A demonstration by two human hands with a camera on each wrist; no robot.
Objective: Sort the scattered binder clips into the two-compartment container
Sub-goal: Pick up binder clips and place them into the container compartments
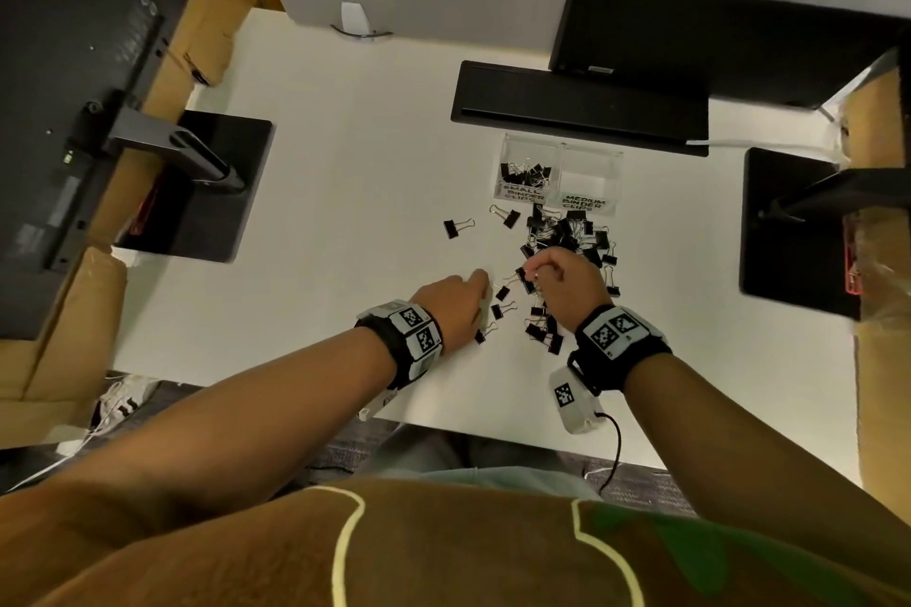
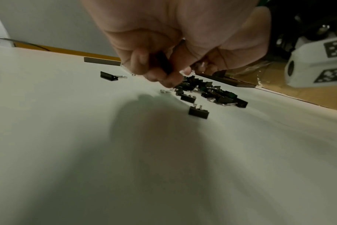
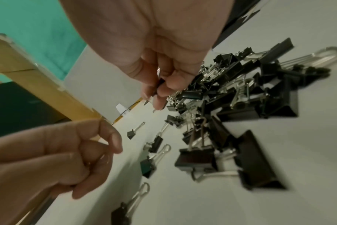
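On a smooth white table, both hands pinch small black metal binder clips: left hand, right hand beside the pile before the clear 2-compartment container.

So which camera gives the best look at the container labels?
The head view. It alone shows the container with both labels readable: small binder clips on the left half, which holds clips, medium on the right half. The left wrist view shows at most a sliver of clear edge behind the fingers; the right wrist view shows none of it.
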